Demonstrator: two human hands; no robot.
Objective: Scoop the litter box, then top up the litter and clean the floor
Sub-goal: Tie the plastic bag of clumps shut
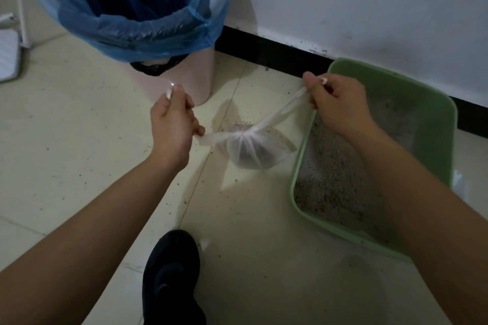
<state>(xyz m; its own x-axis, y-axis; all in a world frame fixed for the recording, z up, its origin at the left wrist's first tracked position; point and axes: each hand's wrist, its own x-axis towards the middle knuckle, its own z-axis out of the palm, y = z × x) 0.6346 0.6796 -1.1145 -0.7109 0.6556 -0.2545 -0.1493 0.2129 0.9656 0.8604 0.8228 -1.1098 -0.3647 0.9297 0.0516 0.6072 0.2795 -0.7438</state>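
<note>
While left hand (pixel 171 124) and right hand (pixel 340 103) each pinch a tail of the bag (pixel 253 152) between them, scooping looks done — topping up the box (pixel 443 140) under the right forearm and sweeping remain.

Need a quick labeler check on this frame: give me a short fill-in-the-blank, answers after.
1. The tall pale bin has a ____ plastic liner.
2. The left hand and right hand each pinch an end of the small clear plastic bag; the rectangular green plastic litter box lies to its ____.
3. A ____ shoe stands on the cream tiled floor.

Missing words: blue; right; black.
</note>
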